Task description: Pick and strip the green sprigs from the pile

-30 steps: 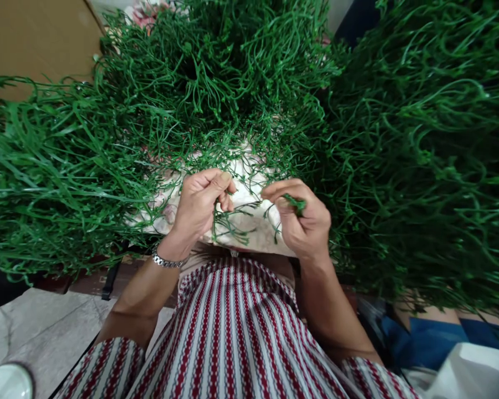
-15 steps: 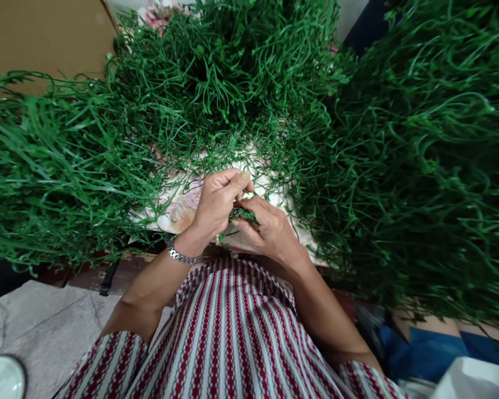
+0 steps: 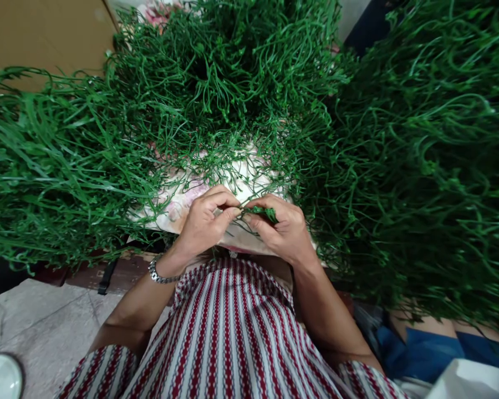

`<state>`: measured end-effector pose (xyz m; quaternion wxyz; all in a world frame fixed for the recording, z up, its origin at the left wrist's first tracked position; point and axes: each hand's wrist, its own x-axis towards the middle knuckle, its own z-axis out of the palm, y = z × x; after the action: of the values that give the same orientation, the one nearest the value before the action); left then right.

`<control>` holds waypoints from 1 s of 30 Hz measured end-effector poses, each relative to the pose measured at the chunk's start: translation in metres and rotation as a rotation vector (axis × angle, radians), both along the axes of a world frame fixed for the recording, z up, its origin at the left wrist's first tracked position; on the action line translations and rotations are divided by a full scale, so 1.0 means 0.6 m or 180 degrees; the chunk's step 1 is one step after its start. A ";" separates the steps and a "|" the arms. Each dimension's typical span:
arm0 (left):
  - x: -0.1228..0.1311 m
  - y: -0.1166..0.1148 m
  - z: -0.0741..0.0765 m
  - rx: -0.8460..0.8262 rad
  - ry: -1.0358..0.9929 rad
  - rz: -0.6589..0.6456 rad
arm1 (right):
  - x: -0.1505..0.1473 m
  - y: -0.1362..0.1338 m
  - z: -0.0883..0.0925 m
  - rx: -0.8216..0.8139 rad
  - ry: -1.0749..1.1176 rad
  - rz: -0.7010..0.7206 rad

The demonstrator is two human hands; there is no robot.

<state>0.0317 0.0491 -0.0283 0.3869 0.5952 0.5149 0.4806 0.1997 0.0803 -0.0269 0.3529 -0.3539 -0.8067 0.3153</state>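
Observation:
In the head view my left hand (image 3: 205, 224), with a metal watch on its wrist, pinches thin green stems (image 3: 242, 207) between thumb and index finger. Close beside it, my right hand (image 3: 285, 230) is closed on a small bunch of green sprigs (image 3: 266, 211), which shows between its thumb and curled fingers. The fingertips of both hands almost meet. Below them lies a pale flowered cloth (image 3: 183, 208) with loose stems strewn over it. Whether the stems are real or plastic I cannot tell.
Large heaps of tangled green stems rise on the left (image 3: 58, 166), at the back (image 3: 233, 66) and on the right (image 3: 424, 166). A brown panel (image 3: 45, 36) stands at the back left. A white round object (image 3: 2, 377) is on the floor at the lower left.
My left hand has moved down and to the left, from above the right hand to level beside it. My right hand has shifted slightly right, keeping the sprigs.

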 end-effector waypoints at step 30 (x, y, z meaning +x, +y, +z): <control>-0.002 -0.005 0.006 -0.0400 0.0708 -0.0668 | 0.009 0.001 -0.019 -0.0752 0.0281 0.0508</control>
<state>0.0307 0.0461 -0.0246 0.4120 0.6698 0.5186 0.3357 0.2052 0.0812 -0.0382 0.3178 -0.3134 -0.7733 0.4504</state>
